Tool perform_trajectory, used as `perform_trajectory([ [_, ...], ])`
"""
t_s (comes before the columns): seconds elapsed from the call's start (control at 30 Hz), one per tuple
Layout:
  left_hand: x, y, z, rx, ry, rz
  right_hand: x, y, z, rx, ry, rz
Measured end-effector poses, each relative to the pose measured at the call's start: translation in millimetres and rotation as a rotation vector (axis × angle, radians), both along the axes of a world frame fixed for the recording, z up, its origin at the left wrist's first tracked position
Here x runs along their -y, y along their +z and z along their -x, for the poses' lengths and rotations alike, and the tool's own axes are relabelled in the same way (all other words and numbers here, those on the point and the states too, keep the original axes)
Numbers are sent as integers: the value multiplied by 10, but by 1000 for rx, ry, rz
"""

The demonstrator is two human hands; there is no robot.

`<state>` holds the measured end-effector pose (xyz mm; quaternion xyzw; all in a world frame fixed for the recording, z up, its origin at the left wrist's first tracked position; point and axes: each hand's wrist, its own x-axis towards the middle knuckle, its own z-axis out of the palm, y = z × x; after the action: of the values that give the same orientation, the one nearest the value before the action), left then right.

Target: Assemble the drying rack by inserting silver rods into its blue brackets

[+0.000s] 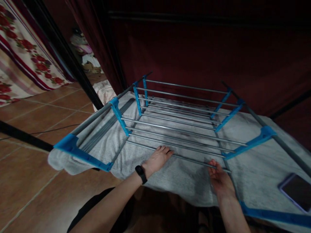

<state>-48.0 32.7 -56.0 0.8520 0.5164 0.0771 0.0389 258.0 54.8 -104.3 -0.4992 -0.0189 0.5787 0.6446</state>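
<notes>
Evidently part done, the rack (179, 130) stretches from 8 o'clock past 12 to 4 o'clock over a grey blanket (184, 187), a dark red curtain (194, 55) behind it at 12 o'clock. By my reading, the far portion is the finished one: slim bars span the gap between blue brackets (120, 117) on either side. The near portion appears to be what is left, since no bar joins the near left bracket (84, 156) at 8 o'clock to the near right bracket (279, 216) at 4 o'clock. Loose bars (108, 126) lie bundled at 9 o'clock beside the left tube (92, 120), unfitted as far as I can judge.

The rack is grey metal with a dull shine, its brackets sloping inward and down from the outer tubes to the inner tubes (119, 150). Whether every bar end is seated is too small to tell.

Nearest me runs the front bar (190, 159). My left hand (157, 159), at 6 o'clock, is closed over it from above; my right hand (220, 179), at 4 o'clock, curls its fingers at the bar near its right end, though I cannot tell whether they grip or merely touch. A phone (297, 191) lies between 3 and 4 o'clock, apart from both hands. A black band (141, 174) circles my left wrist.
</notes>
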Motion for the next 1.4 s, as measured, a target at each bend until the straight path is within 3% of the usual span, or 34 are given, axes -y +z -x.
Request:
perform_trajectory([
  [0.2, -31, 4, -19, -9, 10, -6, -17, 64, -87, -6, 56, 119],
  [0.57, -60, 1, -41, 0, 20, -8, -42, 147, -139, -8, -35, 70],
  [0.93, -82, -98, -102, 21, 5, -42, -63, 390, -150, -215, -141, 40],
  [1.4, -127, 6, -67, 23, 16, -2, -155, 409, -202, -213, -161, 32],
])
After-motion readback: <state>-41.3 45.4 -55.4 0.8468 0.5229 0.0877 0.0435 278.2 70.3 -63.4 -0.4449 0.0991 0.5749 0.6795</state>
